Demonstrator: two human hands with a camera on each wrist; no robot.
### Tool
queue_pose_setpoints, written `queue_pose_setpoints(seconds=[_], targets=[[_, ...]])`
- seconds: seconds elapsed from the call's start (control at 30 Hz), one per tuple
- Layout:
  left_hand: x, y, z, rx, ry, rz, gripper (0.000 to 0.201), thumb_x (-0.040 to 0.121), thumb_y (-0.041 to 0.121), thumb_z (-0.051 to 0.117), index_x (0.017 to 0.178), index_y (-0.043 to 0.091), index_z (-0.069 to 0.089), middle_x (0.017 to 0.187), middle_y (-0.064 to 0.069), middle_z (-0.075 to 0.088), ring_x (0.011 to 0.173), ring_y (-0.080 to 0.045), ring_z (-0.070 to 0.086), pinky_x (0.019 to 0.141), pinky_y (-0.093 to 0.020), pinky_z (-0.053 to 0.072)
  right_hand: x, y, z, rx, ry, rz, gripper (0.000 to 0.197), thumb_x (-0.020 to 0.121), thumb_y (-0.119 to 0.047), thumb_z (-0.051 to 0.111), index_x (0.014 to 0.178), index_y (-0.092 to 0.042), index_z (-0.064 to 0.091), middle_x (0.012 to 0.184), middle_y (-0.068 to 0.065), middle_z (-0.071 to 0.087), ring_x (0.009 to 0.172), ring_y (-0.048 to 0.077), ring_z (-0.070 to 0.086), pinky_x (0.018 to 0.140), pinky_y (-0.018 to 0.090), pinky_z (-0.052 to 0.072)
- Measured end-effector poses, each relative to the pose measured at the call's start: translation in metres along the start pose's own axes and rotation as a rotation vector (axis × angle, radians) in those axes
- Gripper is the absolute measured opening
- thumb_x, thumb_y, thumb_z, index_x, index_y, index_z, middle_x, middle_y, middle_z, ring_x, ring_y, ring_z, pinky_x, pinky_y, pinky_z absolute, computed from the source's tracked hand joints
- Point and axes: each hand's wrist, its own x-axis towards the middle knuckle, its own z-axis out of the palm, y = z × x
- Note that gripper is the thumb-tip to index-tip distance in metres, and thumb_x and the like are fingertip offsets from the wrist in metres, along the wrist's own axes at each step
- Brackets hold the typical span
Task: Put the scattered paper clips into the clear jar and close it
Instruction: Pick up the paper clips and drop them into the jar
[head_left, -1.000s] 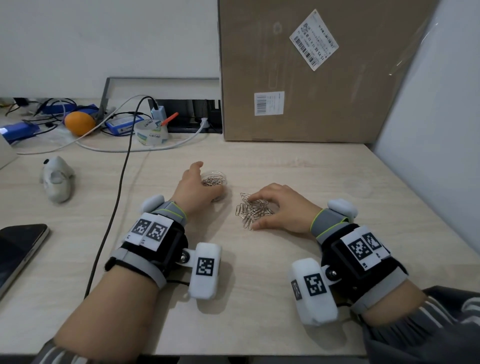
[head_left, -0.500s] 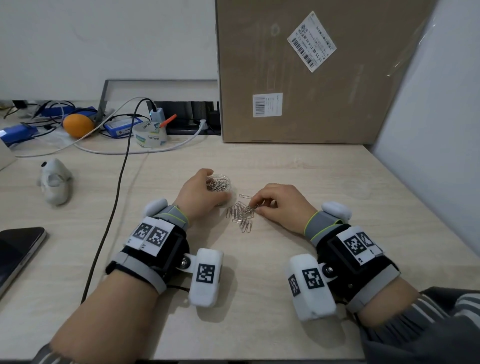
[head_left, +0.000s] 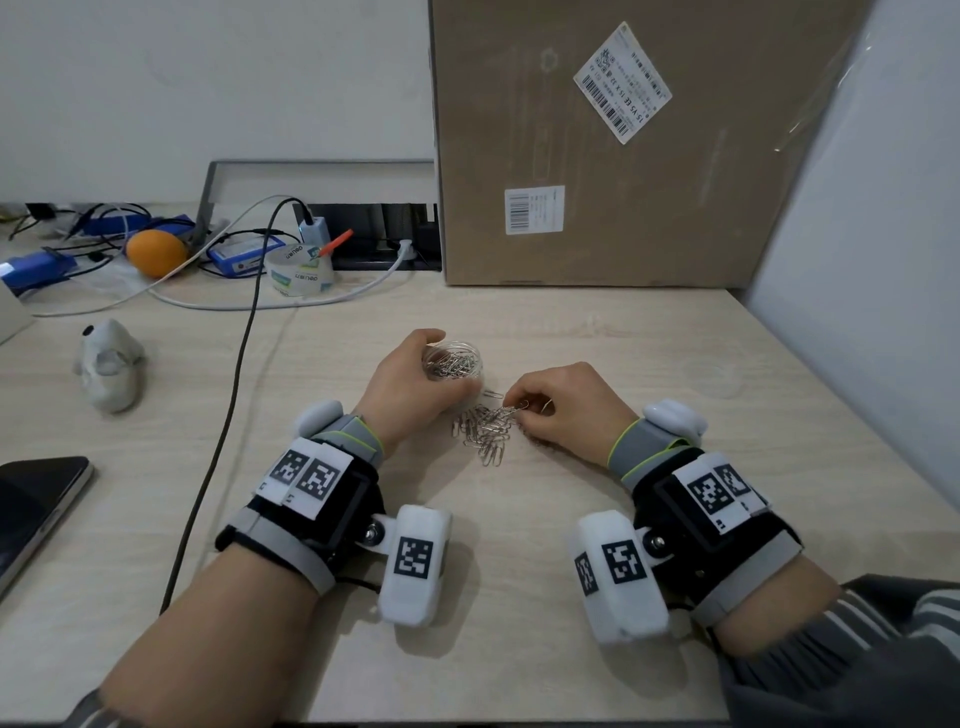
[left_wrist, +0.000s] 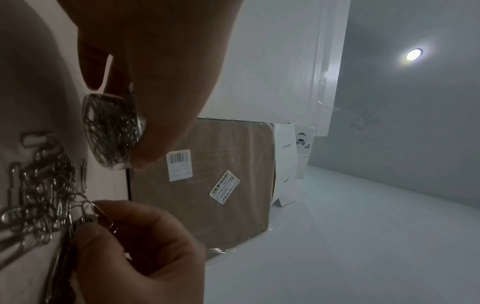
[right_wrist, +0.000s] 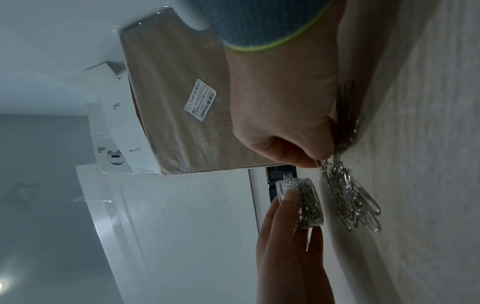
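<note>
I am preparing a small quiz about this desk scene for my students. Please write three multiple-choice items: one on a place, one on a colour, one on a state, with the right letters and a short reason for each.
1. Where does the heap of loose paper clips lie?
A. between the two hands
B. on the phone
C. behind the cardboard box

2. What colour is the round fruit among the cables at the far left?
A. green
B. orange
C. purple

3. In what state is the clear jar?
A. lidded and empty
B. tipped on its side
C. open, with clips inside

Answers:
1. A: the heap lies on the desk between the left hand and the right hand.
2. B: the fruit is plainly orange.
3. C: no lid covers the jar, and silver clips show inside while the left hand holds it.
</note>
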Motion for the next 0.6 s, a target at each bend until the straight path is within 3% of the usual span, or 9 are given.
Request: queue_pose_setpoints(seconds=[0.07, 0.2, 0.3, 0.37, 0.43, 0.6], targets=[[-0.001, 0.002, 0.0, 0.006, -0.008, 0.01, 0.07, 0.074, 0.03, 0.078, 0.135, 0.017, 0.046, 0.117, 0.0, 0.056, 0.1, -0.013, 0.052, 0.086, -0.021, 0.038, 0.0, 0.0, 0.0, 0.022, 0.019, 0.017, 0.015, 0.078, -0.009, 0.066, 0.091, -0.011, 0.073, 0.079, 0.005, 0.072, 0.067, 0.006, 0.056, 0.064, 0.003, 0.038], [-0.003, 0.002, 0.001, -0.009, -0.031, 0.024, 0.072, 0.072, 0.032, 0.079, 0.135, 0.018, 0.046, 0.12, -0.001, 0.058, 0.104, -0.014, 0.054, 0.089, -0.023, 0.04, 0.002, 0.002, 0.002, 0.088, 0.074, 0.08, 0.017, 0.077, -0.006, 0.065, 0.091, -0.011, 0.074, 0.081, 0.004, 0.073, 0.067, 0.007, 0.058, 0.067, 0.003, 0.041], [-0.003, 0.002, 0.002, -0.02, -0.042, 0.028, 0.072, 0.072, 0.032, 0.079, 0.134, 0.019, 0.046, 0.121, -0.002, 0.059, 0.104, -0.015, 0.055, 0.089, -0.023, 0.041, 0.004, 0.003, 0.002, 0.157, 0.176, 0.144, 0.016, 0.076, -0.004, 0.066, 0.088, -0.011, 0.074, 0.076, 0.0, 0.069, 0.061, -0.005, 0.054, 0.064, -0.002, 0.04], [-0.004, 0.002, 0.002, -0.024, -0.052, 0.027, 0.071, 0.072, 0.033, 0.079, 0.134, 0.02, 0.046, 0.12, -0.001, 0.059, 0.104, -0.015, 0.056, 0.089, -0.024, 0.042, 0.005, 0.003, 0.001, 0.213, 0.251, 0.18, 0.013, 0.076, -0.004, 0.067, 0.084, -0.011, 0.075, 0.073, 0.002, 0.069, 0.06, -0.005, 0.054, 0.063, -0.002, 0.04], [-0.004, 0.003, 0.002, -0.027, -0.061, 0.028, 0.071, 0.072, 0.033, 0.079, 0.134, 0.02, 0.046, 0.119, -0.001, 0.059, 0.104, -0.015, 0.056, 0.09, -0.024, 0.042, 0.006, 0.003, -0.001, 0.272, 0.314, 0.209, 0.011, 0.076, -0.005, 0.068, 0.08, -0.014, 0.074, 0.073, 0.001, 0.07, 0.061, -0.002, 0.057, 0.065, 0.001, 0.043], [-0.007, 0.006, 0.003, -0.052, -0.122, 0.043, 0.074, 0.071, 0.034, 0.08, 0.135, 0.022, 0.044, 0.119, 0.0, 0.059, 0.105, -0.015, 0.057, 0.092, -0.027, 0.045, 0.005, 0.001, -0.01, 0.526, 0.451, 0.256, 0.009, 0.075, -0.008, 0.072, 0.078, -0.017, 0.073, 0.071, -0.003, 0.069, 0.066, 0.008, 0.062, 0.071, 0.023, 0.053]])
